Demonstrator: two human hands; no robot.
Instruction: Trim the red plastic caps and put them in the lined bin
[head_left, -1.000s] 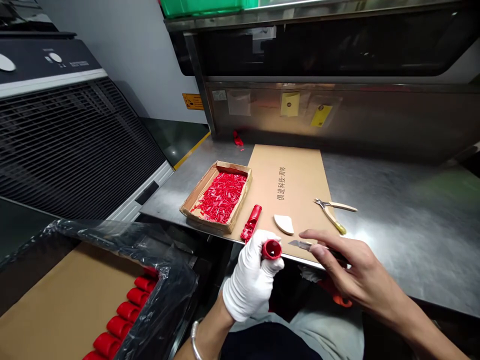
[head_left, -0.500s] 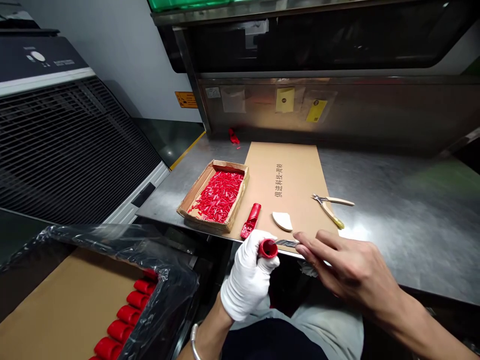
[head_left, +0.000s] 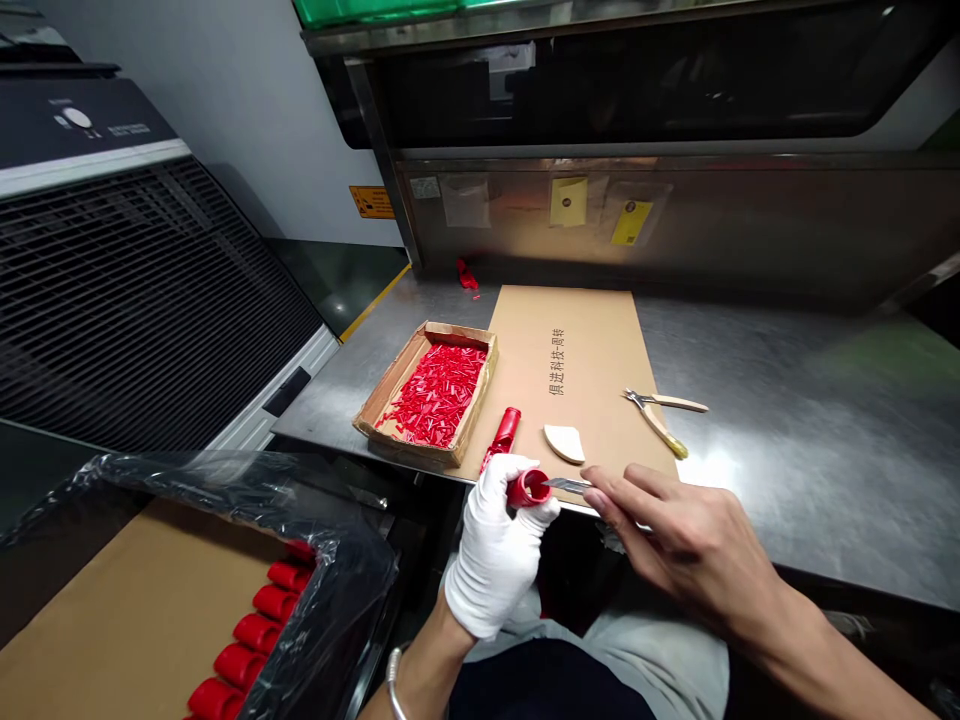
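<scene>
My left hand [head_left: 496, 550], in a white glove, is closed round a red plastic cap [head_left: 527, 488] with its open end up, just in front of the table edge. My bare right hand [head_left: 679, 545] pinches a small knife [head_left: 568, 486]; the blade tip rests at the cap's rim. Another red plastic part [head_left: 501, 440] lies on the brown cardboard sheet [head_left: 577, 340] just beyond my left hand, next to a white curved piece [head_left: 565, 443].
A shallow cardboard tray [head_left: 390, 395] holds several red plastic trimmings. Nippers [head_left: 660, 412] lie at the sheet's right edge on the steel table [head_left: 810, 440]. At lower left a bag-lined box [head_left: 330, 590] holds a row of red caps [head_left: 247, 640]. A grilled machine [head_left: 135, 290] stands to the left.
My right hand has moved left, bringing the knife blade from clear of the cap to its rim. The left hand has tilted the cap slightly and shifted a little left.
</scene>
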